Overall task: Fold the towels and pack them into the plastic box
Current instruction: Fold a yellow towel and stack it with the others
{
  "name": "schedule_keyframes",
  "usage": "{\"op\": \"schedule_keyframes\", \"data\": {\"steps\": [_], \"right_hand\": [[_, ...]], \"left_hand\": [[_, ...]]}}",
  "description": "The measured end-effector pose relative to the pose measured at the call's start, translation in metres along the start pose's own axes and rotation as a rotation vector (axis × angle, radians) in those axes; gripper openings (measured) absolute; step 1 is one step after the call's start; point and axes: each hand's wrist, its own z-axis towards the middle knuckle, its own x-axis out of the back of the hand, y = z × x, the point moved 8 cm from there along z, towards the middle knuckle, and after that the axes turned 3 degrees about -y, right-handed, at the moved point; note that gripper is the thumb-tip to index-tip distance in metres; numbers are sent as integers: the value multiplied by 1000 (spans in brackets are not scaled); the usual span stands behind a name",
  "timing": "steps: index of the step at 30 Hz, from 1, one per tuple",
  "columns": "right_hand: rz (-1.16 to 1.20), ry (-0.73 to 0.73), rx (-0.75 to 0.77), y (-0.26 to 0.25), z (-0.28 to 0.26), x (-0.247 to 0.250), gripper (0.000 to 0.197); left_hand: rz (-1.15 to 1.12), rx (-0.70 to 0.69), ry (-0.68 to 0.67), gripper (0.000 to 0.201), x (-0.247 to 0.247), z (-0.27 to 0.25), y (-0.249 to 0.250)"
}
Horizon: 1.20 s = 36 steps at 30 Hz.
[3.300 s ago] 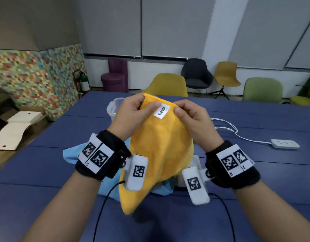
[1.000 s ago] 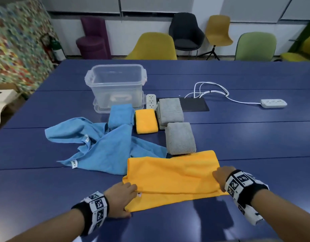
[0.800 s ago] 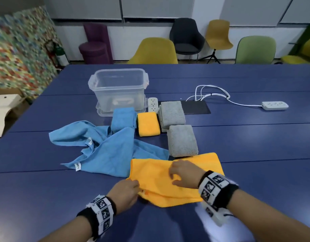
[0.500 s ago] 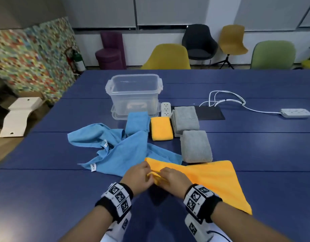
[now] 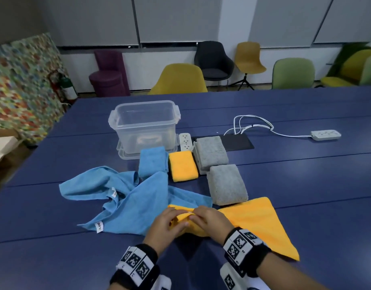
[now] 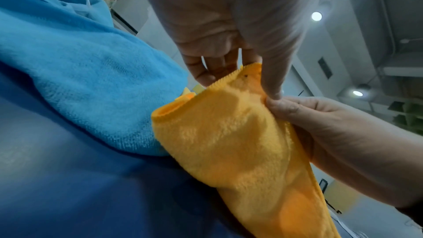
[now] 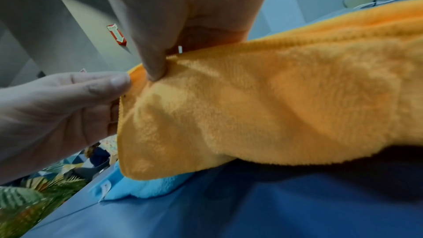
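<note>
Head view: left hand [image 5: 166, 223] & right hand [image 5: 209, 221] both pinch orange towel [image 5: 257, 222] corner, w/ thumbs meeting.

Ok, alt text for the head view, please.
Both hands, left hand and right hand, pinch one end of an orange towel on a blue table. Beyond lie loose blue towels, four folded towels and an empty plastic box.

My left hand [image 5: 166, 223] and right hand [image 5: 209, 221] meet near the table's near edge, knuckles up, fingertips almost touching. Each pinches the same raised corner of the orange towel [image 5: 257, 225]: my left thumb presses it against curled fingers, my right thumb likewise. Both forearms reach forward from below, each wrist wrapped in a black band with printed markers.
</note>
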Motion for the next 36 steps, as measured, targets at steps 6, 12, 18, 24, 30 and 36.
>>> {"op": "schedule_keyframes", "data": {"steps": [6,12,18,24,30,36], "right_hand": [[4,-21,12,5,3,-6,88],[13,-3,-2,10,-1,-11,60],[-30,-44,22,17,-2,-4,35],[-256,-199,-18,75,-24,10,33],[-364,-211,-59,145,-48,43,35],[-312,-183,-147,186,-57,87,23]], "left_hand": [[-154,40,103,44,5,9,-11],[-212,177,97,20,-1,10,-15],[-306,264,240,29,4,6,-18],[-264,335,422,26,28,-5,-20],[-261,379,542,18,41,-19,-32],[-210,449,601,18,45,-23,-40]]}}
